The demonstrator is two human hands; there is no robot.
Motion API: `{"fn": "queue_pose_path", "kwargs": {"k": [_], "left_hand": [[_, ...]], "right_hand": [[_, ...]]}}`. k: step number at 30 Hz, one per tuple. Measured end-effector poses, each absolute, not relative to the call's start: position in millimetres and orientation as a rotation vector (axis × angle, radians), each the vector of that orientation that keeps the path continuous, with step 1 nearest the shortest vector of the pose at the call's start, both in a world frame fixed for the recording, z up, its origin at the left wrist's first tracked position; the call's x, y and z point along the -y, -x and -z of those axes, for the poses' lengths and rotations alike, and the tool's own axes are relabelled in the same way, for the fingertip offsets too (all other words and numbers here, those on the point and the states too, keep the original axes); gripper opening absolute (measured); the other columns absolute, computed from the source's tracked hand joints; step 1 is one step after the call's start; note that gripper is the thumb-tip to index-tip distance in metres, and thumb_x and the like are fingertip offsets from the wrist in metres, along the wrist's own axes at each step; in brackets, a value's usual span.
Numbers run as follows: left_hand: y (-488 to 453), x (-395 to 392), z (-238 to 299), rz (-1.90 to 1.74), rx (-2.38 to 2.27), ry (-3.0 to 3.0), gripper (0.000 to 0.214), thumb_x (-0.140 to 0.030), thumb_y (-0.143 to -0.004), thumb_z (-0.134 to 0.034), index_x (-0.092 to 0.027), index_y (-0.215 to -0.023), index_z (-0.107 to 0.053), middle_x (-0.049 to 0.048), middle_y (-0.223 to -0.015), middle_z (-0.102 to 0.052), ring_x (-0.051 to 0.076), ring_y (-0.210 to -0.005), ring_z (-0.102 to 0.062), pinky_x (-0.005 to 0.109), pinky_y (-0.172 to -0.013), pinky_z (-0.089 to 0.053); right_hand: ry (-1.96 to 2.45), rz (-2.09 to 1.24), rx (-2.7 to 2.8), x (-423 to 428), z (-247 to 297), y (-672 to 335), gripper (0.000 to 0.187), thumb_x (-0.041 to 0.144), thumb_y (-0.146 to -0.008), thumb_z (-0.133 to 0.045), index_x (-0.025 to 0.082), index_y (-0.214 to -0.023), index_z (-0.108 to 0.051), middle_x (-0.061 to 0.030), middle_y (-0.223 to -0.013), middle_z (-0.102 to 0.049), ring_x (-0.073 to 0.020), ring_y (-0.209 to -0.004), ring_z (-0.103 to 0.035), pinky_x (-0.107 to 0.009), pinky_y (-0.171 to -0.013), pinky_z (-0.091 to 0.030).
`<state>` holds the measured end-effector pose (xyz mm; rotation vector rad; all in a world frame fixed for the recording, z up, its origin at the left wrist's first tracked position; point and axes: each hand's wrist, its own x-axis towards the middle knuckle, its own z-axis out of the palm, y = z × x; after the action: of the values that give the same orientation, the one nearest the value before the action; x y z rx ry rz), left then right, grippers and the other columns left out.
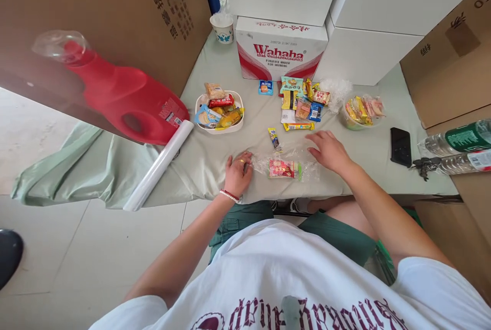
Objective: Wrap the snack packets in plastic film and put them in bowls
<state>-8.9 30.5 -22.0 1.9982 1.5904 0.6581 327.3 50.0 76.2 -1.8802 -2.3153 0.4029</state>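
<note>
A clear plastic bag [287, 167] with a red and green snack packet inside lies near the table's front edge. My left hand [238, 172] is closed in a pinch on the bag's left end. My right hand [329, 151] rests flat just right of the bag, fingers stretched out toward a loose pile of snack packets [301, 102]. A small yellow and dark packet [274, 138] lies between the bag and the pile.
A white bowl [220, 110] of snacks sits left of centre, a clear bowl [362, 111] of snacks to the right. A red detergent jug [123, 97], a roll of film [159, 163], a Wahaha box [282, 48], a phone [400, 146], keys and bottles [456, 148] surround them.
</note>
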Motion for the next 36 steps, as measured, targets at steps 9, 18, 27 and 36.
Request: {"fn": "queue_pose_path", "kwargs": {"k": [9, 18, 27, 36], "left_hand": [[4.0, -26.8, 7.4, -0.828, -1.496, -2.038, 0.068, -0.036, -0.092, -0.06, -0.024, -0.154, -0.032, 0.0157, -0.163, -0.043, 0.029, -0.152, -0.041, 0.057, -0.127, -0.029], [-30.2, -58.9, 11.3, -0.647, -1.717, -1.974, 0.084, -0.05, -0.084, -0.075, -0.013, -0.152, -0.041, 0.0237, -0.144, -0.057, 0.04, -0.132, -0.058, 0.055, -0.106, -0.049], [-12.4, -84.1, -10.6, -0.352, -1.76, -1.772, 0.015, -0.033, -0.087, -0.063, -0.021, -0.087, -0.071, 0.0066, -0.085, -0.074, 0.024, -0.084, -0.069, 0.033, -0.075, -0.048], [-65.9, -40.9, -33.5, -0.645, -1.343, -1.596, 0.017, -0.027, -0.09, -0.057, -0.019, -0.093, -0.071, 0.0042, -0.084, -0.073, 0.019, -0.078, -0.067, 0.03, -0.076, -0.053]], "right_hand": [[0.955, -0.726, 2.862, -125.1, -67.8, -242.4, 0.024, 0.019, -0.09, -0.065, 0.025, -0.104, -0.082, -0.0076, -0.143, -0.063, -0.03, -0.141, -0.044, -0.047, -0.118, -0.036], [1.993, -0.795, 2.444, -147.1, -72.7, -227.9, 0.04, 0.035, -0.102, -0.047, 0.014, -0.085, -0.078, -0.0081, -0.08, -0.073, -0.017, -0.071, -0.058, -0.027, -0.063, -0.037], [1.608, -0.656, 2.728, -20.5, -58.8, -217.8, 0.04, 0.022, -0.104, -0.049, 0.025, -0.14, -0.066, -0.0128, -0.122, -0.067, -0.0258, -0.104, -0.062, -0.032, -0.083, -0.047], [1.472, -0.5, 2.324, 34.1, -10.7, -214.5, 0.046, 0.013, -0.093, -0.058, 0.021, -0.137, -0.067, -0.0171, -0.135, -0.058, -0.0336, -0.13, -0.049, -0.054, -0.11, -0.047]]}}
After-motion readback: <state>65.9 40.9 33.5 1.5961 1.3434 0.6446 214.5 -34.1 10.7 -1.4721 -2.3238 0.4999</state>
